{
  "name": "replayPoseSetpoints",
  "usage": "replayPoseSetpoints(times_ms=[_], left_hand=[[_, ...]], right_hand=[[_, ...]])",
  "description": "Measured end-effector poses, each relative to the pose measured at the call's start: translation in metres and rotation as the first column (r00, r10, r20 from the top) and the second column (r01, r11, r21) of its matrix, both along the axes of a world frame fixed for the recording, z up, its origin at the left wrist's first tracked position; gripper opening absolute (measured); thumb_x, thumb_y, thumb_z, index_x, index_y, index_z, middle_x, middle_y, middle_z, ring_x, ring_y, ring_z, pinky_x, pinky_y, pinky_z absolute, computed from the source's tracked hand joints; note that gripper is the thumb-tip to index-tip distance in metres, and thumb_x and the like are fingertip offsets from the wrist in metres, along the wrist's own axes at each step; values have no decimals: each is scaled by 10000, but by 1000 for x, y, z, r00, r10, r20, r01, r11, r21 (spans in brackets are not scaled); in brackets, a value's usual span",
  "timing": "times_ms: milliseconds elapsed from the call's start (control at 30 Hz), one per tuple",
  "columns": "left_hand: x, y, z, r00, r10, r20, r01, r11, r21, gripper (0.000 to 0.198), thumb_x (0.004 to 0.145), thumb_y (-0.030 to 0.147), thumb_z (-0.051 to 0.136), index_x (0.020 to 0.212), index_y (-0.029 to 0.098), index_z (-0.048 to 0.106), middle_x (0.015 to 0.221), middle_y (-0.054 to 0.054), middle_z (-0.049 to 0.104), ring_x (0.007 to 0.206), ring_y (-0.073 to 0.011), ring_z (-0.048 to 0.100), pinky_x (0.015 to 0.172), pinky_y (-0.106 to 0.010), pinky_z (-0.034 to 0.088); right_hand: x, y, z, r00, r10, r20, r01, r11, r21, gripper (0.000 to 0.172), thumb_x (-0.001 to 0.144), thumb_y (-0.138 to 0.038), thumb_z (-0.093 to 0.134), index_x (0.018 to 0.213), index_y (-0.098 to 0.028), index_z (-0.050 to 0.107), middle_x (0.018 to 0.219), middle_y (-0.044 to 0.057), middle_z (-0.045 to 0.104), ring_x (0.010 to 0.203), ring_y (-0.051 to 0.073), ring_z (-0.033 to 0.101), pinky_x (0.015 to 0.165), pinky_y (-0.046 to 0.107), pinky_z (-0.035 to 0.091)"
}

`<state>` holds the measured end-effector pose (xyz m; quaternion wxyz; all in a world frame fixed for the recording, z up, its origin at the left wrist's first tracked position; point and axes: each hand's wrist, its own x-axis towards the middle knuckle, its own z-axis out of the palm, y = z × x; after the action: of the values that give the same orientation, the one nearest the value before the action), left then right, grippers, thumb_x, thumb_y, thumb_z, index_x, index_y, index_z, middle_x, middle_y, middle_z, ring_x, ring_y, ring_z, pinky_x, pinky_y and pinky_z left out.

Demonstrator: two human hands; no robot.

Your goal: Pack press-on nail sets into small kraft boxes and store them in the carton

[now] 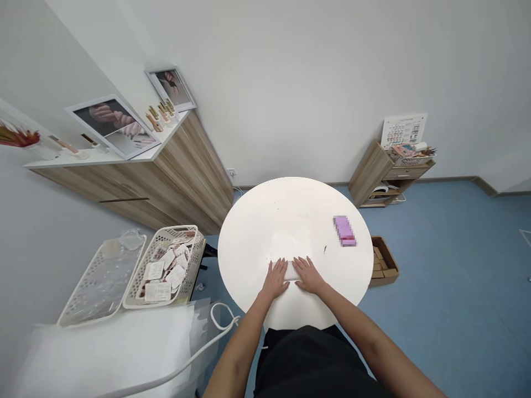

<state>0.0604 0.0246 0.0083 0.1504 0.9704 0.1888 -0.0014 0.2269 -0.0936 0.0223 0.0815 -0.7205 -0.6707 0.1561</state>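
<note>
My left hand (275, 281) lies flat near the front of a round white table (249, 226), fingers stretched away from me. Beside it, my right hand (309, 276) is also flat, with its fingers spread. Between and under both hands is a thin, pale, flat piece (292, 271), folded or layered; whether it is paper or plastic film I cannot tell. A faint pale square (290, 243) shows on the tabletop just beyond my fingertips. Farther right on the table lies a purple, pixelated oblong thing (344, 230).
To the left stand a white basket of printed cards (166, 271) and a basket of clear plastic bags (103, 276). A white cable (186, 362) crosses a stack of white sheets (103, 354). An open cardboard box (384, 262) sits on the floor at right, near a small wooden cabinet (371, 171).
</note>
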Motion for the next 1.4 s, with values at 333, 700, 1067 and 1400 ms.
replayPoseSetpoints(times_ms=[333,700,1067,1400], left_hand=[[0,-2,4,999,-35,-29,27,969,-247,575,778,424,622,1287,166,554,1317,-145,597,1215,-308,556,1093,-440,344],[22,49,32,932,353,-85,-340,766,-545,381,855,537,497,863,234,727,883,-30,722,858,-222,649,763,-296,469],[24,18,5,962,262,81,-265,964,25,658,793,70,445,1437,181,372,1540,-134,338,1411,-299,311,1150,-559,199],[24,-23,-13,1000,19,8,-20,994,111,848,782,158,472,1541,246,105,1603,-136,158,1475,-334,120,1104,-709,-65]], right_hand=[[2,-18,-9,991,-32,-130,23,998,-66,611,783,-198,584,1380,-137,472,1462,179,448,1288,300,470,1121,488,279],[50,29,11,856,-397,-332,349,917,-195,157,856,-324,575,904,-215,677,986,41,659,911,189,603,768,269,423],[47,50,-19,869,-490,-69,482,870,-104,162,877,-315,570,973,-195,622,1050,86,602,985,229,550,798,298,412],[19,4,-48,506,-858,-89,859,511,-34,598,875,-511,487,1323,-124,399,1204,249,531,1127,385,518,836,461,441]])
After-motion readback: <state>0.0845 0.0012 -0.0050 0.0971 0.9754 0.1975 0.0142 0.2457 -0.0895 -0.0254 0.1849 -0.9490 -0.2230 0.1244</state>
